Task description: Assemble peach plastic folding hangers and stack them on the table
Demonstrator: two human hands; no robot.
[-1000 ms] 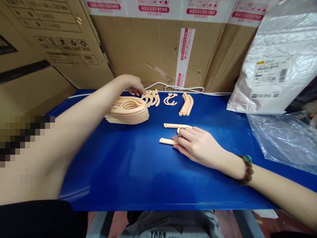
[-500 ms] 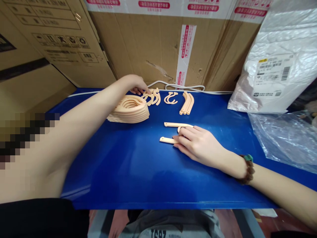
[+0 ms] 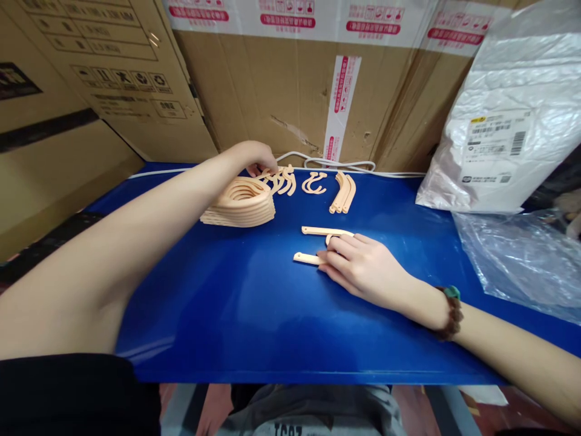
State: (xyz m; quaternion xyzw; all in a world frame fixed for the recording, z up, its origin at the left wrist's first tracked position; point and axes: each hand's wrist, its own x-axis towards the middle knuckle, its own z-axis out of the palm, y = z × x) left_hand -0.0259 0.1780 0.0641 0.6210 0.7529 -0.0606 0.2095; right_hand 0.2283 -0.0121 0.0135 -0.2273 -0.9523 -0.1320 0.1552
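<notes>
My left hand (image 3: 262,160) reaches to the back of the blue table, fingers bent down and closed at a pile of beige hook pieces (image 3: 285,180). One thin piece shows at its fingertips. Right in front of that wrist rises a stack of beige looped pieces (image 3: 240,212). My right hand (image 3: 358,263) rests on the table, fingers curled over a beige strip (image 3: 305,258) with a hole in its end. A second beige strip (image 3: 320,231) runs under its knuckles, and a curved bit (image 3: 328,240) peeks out between the two. The covered ends are hidden.
Two loose hooks (image 3: 313,183) and several curved arm pieces (image 3: 342,192) lie toward the back. A white cable (image 3: 336,163) runs along the cardboard boxes (image 3: 254,91). At right stand a white parcel bag (image 3: 481,145) and clear plastic film (image 3: 521,260).
My left hand has shifted slightly at the hook pile, and its fingers have drawn in and down onto a piece. My right hand stays on the strips. The view has tilted slightly.
</notes>
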